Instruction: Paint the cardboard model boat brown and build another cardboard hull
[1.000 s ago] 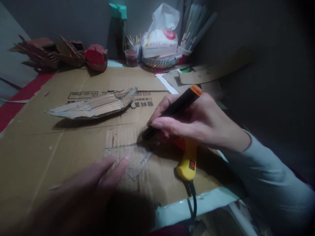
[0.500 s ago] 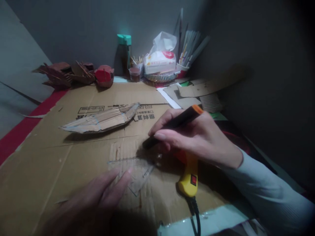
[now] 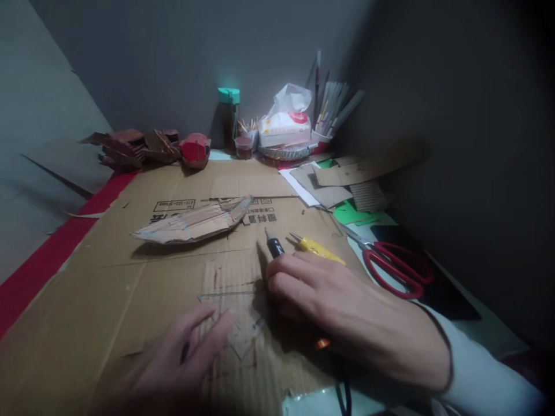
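Note:
My right hand (image 3: 342,306) lies low over the big cardboard sheet (image 3: 130,277), fingers curled round a black marker (image 3: 274,247) whose tip points away from me. The marker's orange end (image 3: 321,344) shows under my palm. A yellow glue gun (image 3: 318,249) lies just beyond my knuckles. My left hand (image 3: 182,352) rests with fingers stretched flat on a clear plastic triangle ruler (image 3: 236,323), pressing it on a small corrugated cardboard piece (image 3: 229,274). A boat-shaped cardboard piece (image 3: 195,222) lies further back.
Red-handled scissors (image 3: 392,260) lie to the right beside green paper scraps (image 3: 351,214) and cardboard offcuts (image 3: 342,173). At the back stand a green-capped bottle (image 3: 228,118), a tissue pack (image 3: 284,121), a cup of sticks (image 3: 332,110) and red-brown cardboard models (image 3: 147,147). Grey walls close in.
My right hand dropped from an upright writing grip to lying flat, so the marker now points away from me. The view tilted up, bringing the scissors into sight. My left hand stays on the ruler.

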Demonstrator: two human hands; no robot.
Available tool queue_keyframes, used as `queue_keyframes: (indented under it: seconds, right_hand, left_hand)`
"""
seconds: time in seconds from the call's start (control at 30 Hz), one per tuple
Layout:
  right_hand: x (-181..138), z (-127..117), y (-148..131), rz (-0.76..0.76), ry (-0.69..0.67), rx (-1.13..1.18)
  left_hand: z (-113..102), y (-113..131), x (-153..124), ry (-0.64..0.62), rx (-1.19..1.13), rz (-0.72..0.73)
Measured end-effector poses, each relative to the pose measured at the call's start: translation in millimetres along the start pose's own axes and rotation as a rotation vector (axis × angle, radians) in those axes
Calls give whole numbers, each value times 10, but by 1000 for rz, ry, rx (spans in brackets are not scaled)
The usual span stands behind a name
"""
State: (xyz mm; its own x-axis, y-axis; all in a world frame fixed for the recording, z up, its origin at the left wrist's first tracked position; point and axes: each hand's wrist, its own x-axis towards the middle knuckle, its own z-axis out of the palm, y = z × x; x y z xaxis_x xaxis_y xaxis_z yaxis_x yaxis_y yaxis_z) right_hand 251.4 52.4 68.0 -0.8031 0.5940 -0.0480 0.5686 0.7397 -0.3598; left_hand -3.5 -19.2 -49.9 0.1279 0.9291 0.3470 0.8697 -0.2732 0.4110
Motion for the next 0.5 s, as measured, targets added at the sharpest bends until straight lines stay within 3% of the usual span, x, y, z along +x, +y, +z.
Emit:
queue_keyframes:
  seconds: [0.17,0.33,0.43,0.5]
  right_hand:
    - [59,113,-82,-33,7,-98]
    - [30,126,-64,-57,40,-71]
    - [-42,199,-65,-83,143,-41]
    - [-76,297,-98,-117,285,-53]
  left_hand:
    - [-47,-91,40,-18,-27,5]
    - [-152,-68,35,39,-143,-109]
    - [-199,-17,-10,108,-199,-192]
    - [-225,28,-40,96,-251,-248]
